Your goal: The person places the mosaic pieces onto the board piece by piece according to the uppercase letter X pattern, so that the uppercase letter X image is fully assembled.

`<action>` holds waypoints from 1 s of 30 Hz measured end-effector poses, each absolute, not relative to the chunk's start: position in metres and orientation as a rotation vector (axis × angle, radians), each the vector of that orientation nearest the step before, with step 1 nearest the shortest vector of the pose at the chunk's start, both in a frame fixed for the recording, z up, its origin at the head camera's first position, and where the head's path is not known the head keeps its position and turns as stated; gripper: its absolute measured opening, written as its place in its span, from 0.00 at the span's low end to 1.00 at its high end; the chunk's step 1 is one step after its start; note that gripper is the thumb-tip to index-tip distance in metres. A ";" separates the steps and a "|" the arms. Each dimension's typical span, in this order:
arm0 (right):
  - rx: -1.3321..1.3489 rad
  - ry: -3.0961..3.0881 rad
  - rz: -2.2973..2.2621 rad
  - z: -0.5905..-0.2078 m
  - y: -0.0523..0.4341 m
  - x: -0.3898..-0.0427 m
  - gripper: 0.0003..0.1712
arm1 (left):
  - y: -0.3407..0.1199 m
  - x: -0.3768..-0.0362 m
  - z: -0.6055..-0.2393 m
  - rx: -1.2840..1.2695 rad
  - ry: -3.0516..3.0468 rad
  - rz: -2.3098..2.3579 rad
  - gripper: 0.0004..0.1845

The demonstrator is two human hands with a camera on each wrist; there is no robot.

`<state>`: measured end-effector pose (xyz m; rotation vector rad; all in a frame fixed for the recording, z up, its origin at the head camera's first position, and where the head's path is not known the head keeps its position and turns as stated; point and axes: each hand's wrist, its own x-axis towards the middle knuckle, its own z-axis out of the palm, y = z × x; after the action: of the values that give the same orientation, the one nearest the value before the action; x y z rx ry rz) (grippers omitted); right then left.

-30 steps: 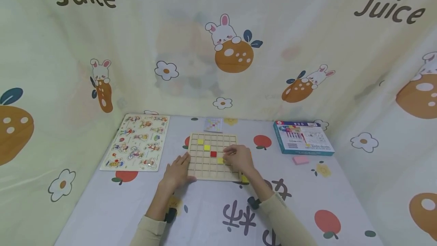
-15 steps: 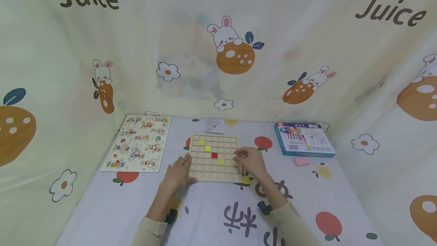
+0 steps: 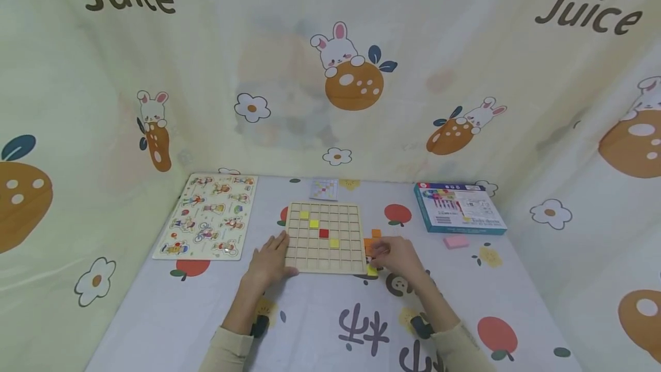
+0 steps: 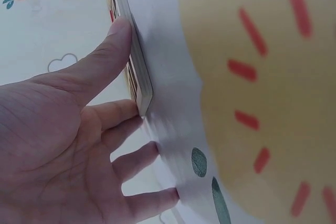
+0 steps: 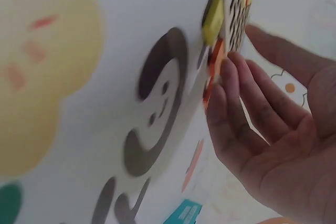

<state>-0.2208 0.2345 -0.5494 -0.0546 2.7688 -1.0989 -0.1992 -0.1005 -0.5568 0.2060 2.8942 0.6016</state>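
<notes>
Behind everything hangs one printed curtain (image 3: 206, 56), and under my hands spreads one tabletop (image 3: 310, 309) covered in white printed cloth. One picture board (image 3: 200, 217) lies at the left, with rows of little figures on it. One grid board (image 3: 313, 243) lies flat in the middle between my hands, pale wood, square and ruled into small cells by darker lines. One teal-edged box (image 3: 459, 214) lies at the far right.

My left grip (image 3: 268, 258) is spread, fingers reaching along the grid board's left side and thumb at its near left corner. My right grip (image 3: 399, 257) is loosely curved at the board's right side, thumb apart from the fingers, pinching nothing that I can see.

One small card (image 3: 323, 189) lies just beyond the board, and one pink block (image 3: 456, 241) just in front of the box. In the board, three yellow tiles (image 3: 314, 224) and one red tile (image 3: 323, 233) form a slanting line. One loose yellow tile (image 3: 372, 270) sits beside the near right corner. At least two orange tiles (image 3: 376, 233) lie by my right fingers, which partly hide them.
</notes>
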 end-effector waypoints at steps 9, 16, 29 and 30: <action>-0.141 2.751 -1.006 -0.554 0.241 -0.208 0.22 | -0.101 -0.199 -0.558 0.210 2.888 0.610 0.53; -0.159 2.756 -1.003 -0.556 0.243 -0.209 0.20 | -0.100 -0.199 -0.556 0.207 2.884 0.613 0.53; -0.138 2.819 -1.112 -0.555 0.249 -0.218 0.16 | -0.100 -0.201 -0.557 0.198 2.875 0.608 0.53; -0.139 2.821 -1.122 -0.554 0.249 -0.219 0.16 | -0.100 -0.201 -0.557 0.197 2.873 0.612 0.53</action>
<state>-0.2189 0.2485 -0.5542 -0.1393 2.8212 -1.1219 -0.2006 -0.0996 -0.5567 0.1966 2.8734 0.6120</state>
